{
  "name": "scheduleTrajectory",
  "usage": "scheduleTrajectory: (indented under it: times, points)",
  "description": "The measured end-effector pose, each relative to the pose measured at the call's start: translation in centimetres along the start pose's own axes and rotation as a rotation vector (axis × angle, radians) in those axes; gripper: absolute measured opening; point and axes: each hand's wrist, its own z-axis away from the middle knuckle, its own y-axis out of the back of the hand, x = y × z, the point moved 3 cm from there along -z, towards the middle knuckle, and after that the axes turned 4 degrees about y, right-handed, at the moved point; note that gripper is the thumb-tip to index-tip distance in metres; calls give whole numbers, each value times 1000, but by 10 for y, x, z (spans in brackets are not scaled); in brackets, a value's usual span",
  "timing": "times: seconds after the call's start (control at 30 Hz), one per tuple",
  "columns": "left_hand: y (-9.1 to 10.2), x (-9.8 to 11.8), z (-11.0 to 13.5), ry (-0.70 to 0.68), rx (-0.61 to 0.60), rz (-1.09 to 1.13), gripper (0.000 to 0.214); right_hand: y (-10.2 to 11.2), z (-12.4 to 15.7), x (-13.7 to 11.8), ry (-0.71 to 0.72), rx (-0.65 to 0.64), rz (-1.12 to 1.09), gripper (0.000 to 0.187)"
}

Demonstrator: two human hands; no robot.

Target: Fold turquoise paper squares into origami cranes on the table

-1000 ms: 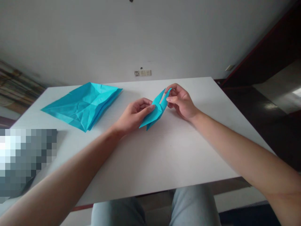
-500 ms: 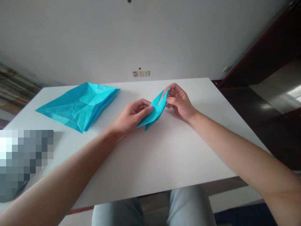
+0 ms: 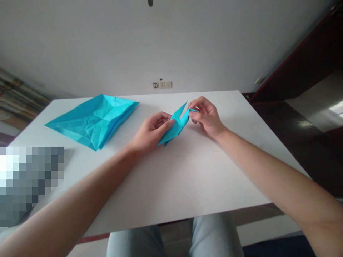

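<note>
- Origami piece (image 3: 174, 128): turquoise paper, folded narrow, with two slim points; held between both hands, just above the middle of the bench (image 3: 187, 200).
- Left hand (image 3: 151, 134): fingers and thumb closed on the piece's lower body.
- Right hand (image 3: 207, 117): fingertips pinched together on an upper point.
- Paper diamond (image 3: 91, 123): same colour, wide, layered and heavily creased; lies flat on the bench, left of both hands, unfolded into narrow form.
- Pixelated object (image 3: 26, 185): bench's near left corner; kind cannot be told.

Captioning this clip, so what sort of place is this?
Likely a plain indoor room, perhaps a home study or small office: a white table, a wall socket panel on a bare white wall, and a dark shiny floor.
</note>
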Motion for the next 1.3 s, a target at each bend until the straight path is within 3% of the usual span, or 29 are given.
scheduleTrajectory:
  times: [0.2, 0.47, 0.63, 0.77, 1.1, 1.3]
  points:
    - [2, 2, 3, -128, 142, -180, 45, -3, 2, -1, -15, 34, 75, 53]
    - [-1, 11, 8, -218, 177, -334, 37, -2, -1, -7, 8, 94, 76, 58]
    - [5, 10, 5, -222, 264, -270, 38, -6, 3, -5, -39, -32, 38, 61]
    - [10, 8, 4, -234, 310, -241, 36, -12, 9, 2, -69, -163, 111, 47]
    - [3, 3, 2, -158, 117, -52, 32, -7, 5, 1, -73, -34, 68, 47]
    - [2, -2, 1, -175, 61, -74, 46, -11, 7, 0, -109, -86, 56, 48]
